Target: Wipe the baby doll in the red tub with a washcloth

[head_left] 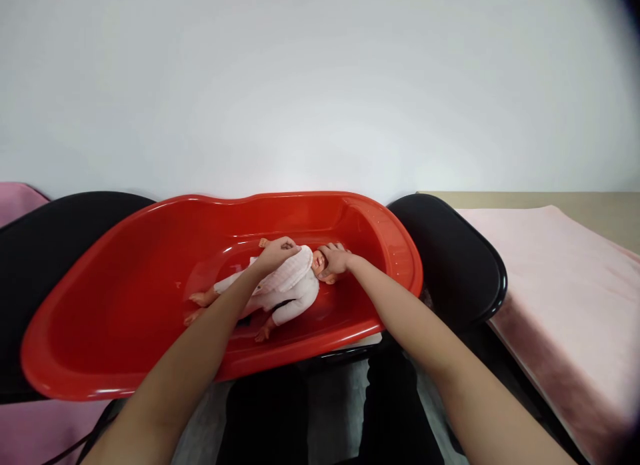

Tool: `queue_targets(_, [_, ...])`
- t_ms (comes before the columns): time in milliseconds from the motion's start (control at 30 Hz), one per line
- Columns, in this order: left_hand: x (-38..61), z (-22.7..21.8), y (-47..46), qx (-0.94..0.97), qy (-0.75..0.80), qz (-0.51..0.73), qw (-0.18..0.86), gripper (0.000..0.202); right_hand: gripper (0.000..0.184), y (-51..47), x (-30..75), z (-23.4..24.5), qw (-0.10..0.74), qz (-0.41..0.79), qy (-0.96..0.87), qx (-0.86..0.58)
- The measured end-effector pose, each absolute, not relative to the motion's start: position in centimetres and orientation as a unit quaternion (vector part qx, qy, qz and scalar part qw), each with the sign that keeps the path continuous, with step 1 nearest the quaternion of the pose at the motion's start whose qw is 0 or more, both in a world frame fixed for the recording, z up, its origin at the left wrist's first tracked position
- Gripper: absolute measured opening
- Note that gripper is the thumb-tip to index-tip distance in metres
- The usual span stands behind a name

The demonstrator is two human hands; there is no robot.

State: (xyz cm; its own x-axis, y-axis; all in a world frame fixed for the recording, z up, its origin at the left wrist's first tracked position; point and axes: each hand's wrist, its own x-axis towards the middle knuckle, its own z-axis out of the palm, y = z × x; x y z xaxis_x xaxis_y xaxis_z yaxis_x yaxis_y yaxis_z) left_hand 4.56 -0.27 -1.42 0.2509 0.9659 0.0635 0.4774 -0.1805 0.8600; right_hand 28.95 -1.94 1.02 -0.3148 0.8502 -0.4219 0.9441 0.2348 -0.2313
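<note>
Left hand (281, 250): grip pinching pale cloth (287, 273). Right hand (337, 257): grip spread over doll's head (318, 263).

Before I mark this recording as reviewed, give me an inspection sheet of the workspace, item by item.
Surface: red tub, glossy; wet or dry, cannot tell.
Job's things: doll on its back in the tub, head toward the right; pale cloth over its chest.
Clutter: small dark patch beside the doll, too unclear to name.
Hands: left hand at the cloth's edge, grip unclear; right hand on the doll's head.
Cables: thin dark line at lower left, possibly a cable.
Surroundings: pale wall behind; pink bedding at right.
</note>
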Motion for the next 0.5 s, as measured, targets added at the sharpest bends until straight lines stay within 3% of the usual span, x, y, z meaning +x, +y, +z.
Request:
queue_targets(67, [5.1, -1.2, -0.7, 0.685, 0.474, 0.336, 0.439, 0.039, 0.096, -1.9, 29.0, 0.9, 0.102, -0.226, 0.781, 0.573])
queue_targets(133, [5.3, -1.1, -0.9, 0.701, 0.479, 0.31, 0.428, 0.036, 0.094, -1.8, 29.1, 0.7, 0.098, -0.224, 0.783, 0.572])
queue_targets(300, [4.3, -0.6, -0.6, 0.775, 0.589, 0.099, 0.207, 0.02, 0.093, -1.8, 29.0, 0.7, 0.097, -0.221, 0.781, 0.575])
queue_targets(500, [1.3, 0.1, -0.2, 0.716, 0.687, 0.032, 0.119, 0.036, 0.099, -1.9, 28.9, 1.0, 0.101, -0.229, 0.779, 0.574])
